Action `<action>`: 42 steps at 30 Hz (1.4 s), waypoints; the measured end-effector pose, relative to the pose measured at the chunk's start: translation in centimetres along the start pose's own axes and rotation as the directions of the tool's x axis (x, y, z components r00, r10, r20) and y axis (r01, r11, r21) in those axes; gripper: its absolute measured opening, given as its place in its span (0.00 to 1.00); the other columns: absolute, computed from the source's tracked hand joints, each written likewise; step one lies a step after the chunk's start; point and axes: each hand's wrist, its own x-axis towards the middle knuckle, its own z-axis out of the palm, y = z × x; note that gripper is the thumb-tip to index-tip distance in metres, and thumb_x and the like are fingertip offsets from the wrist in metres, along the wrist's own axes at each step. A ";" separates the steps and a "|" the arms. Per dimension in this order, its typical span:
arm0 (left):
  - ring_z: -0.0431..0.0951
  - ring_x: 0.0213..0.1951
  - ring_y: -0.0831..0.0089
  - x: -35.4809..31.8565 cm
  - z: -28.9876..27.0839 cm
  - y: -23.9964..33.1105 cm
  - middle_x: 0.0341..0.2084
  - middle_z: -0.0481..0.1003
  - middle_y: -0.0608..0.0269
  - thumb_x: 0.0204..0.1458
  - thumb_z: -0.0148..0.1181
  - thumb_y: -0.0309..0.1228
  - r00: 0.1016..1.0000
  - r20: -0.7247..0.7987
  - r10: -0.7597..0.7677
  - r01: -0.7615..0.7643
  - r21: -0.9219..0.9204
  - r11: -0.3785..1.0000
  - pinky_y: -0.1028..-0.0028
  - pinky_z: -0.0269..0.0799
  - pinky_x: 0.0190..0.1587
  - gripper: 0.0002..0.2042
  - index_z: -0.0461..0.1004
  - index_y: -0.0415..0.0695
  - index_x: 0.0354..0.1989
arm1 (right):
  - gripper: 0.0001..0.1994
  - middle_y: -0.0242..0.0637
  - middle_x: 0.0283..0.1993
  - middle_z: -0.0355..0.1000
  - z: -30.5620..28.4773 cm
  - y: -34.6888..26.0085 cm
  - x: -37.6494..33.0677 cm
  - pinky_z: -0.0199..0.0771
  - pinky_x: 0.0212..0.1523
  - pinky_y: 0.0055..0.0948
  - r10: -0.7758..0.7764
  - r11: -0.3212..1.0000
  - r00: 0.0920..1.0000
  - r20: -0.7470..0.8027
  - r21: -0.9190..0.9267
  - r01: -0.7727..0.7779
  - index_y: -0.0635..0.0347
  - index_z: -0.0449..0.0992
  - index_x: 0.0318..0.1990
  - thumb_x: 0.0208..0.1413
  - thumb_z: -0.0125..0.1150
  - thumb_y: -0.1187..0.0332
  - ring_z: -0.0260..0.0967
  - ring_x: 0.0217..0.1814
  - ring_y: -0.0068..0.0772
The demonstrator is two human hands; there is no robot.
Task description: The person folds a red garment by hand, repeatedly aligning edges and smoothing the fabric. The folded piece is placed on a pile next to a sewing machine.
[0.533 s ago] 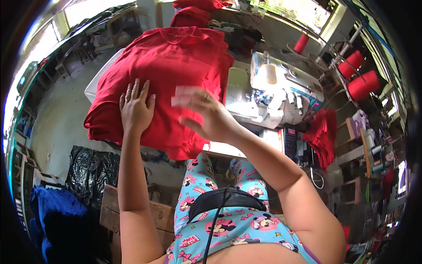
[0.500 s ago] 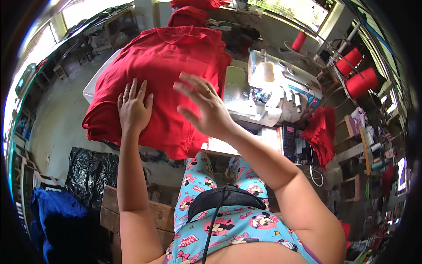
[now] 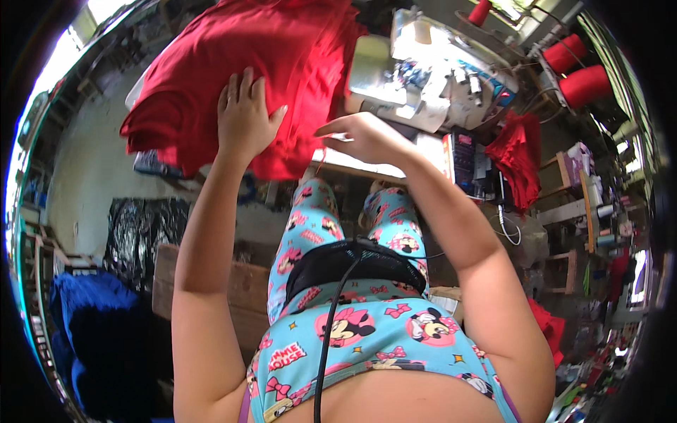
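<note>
A thick pile of red shirts (image 3: 190, 63) lies in front of me, its near edge hanging down. My left hand (image 3: 247, 120) rests flat on top, fingers stretched and the thumb apart. At the right near edge of the pile is my right hand (image 3: 370, 137), its thumb and forefinger drawn together beside the cloth. What is between those fingertips, if anything, I cannot make out. A thin red strand hangs just below them.
A white sewing machine (image 3: 451, 84) stands right of the pile, with red thread cones (image 3: 587, 86) beyond. Red cloth (image 3: 518, 162) hangs at the right. On the left are a black plastic bag (image 3: 144, 236), blue fabric (image 3: 95, 303) and a wooden bench (image 3: 247, 289).
The view has tipped down, so the pile sits higher in it. My right hand has left its spread position over the shirts and drawn its fingers in at the near right edge.
</note>
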 end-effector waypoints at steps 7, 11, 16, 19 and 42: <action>0.74 0.48 0.55 -9.3 -6.8 -2.7 0.46 0.74 0.54 0.54 0.57 0.36 0.945 0.327 -0.008 0.247 -0.696 0.674 0.65 0.68 0.51 0.12 0.75 0.41 0.40 | 0.13 0.39 0.44 0.76 -2.7 2.1 -12.7 0.69 0.51 0.26 0.247 0.953 0.968 0.055 0.167 -0.253 0.63 0.76 0.46 0.59 0.56 0.65 0.72 0.47 0.27; 0.76 0.42 0.56 -21.6 -5.4 -6.5 0.41 0.77 0.55 0.56 0.53 0.38 0.710 0.450 -0.542 0.702 -0.386 0.598 0.64 0.71 0.44 0.15 0.74 0.39 0.43 | 0.13 0.40 0.45 0.75 -1.8 2.7 -13.9 0.68 0.52 0.26 0.208 0.857 0.972 0.113 0.459 -0.236 0.70 0.74 0.47 0.60 0.54 0.70 0.71 0.48 0.27; 0.44 0.68 0.48 -44.7 3.1 0.7 0.68 0.42 0.45 0.57 0.43 0.50 0.507 0.292 -0.811 0.723 0.368 0.584 0.53 0.39 0.66 0.34 0.48 0.41 0.67 | 0.13 0.42 0.46 0.74 0.2 1.4 -11.5 0.69 0.53 0.27 0.115 0.814 0.976 0.182 0.547 -0.198 0.70 0.73 0.49 0.61 0.53 0.71 0.70 0.49 0.28; 0.38 0.68 0.48 -43.5 4.6 0.6 0.68 0.39 0.49 0.56 0.44 0.48 0.400 0.281 -0.873 0.779 0.398 0.485 0.52 0.37 0.66 0.33 0.50 0.43 0.66 | 0.13 0.42 0.45 0.75 1.1 0.7 -9.5 0.69 0.52 0.26 0.014 0.847 0.975 0.222 0.516 -0.130 0.68 0.73 0.49 0.60 0.53 0.71 0.71 0.48 0.27; 0.76 0.25 0.55 5.2 0.7 -0.4 0.19 0.75 0.52 0.45 0.64 0.33 0.963 0.093 -0.252 0.262 -0.528 0.808 0.61 0.70 0.29 0.10 0.75 0.40 0.21 | 0.12 0.37 0.36 0.78 -1.7 1.9 0.1 0.72 0.42 0.24 0.029 0.914 0.998 0.047 0.403 -0.046 0.62 0.77 0.44 0.59 0.55 0.65 0.74 0.38 0.20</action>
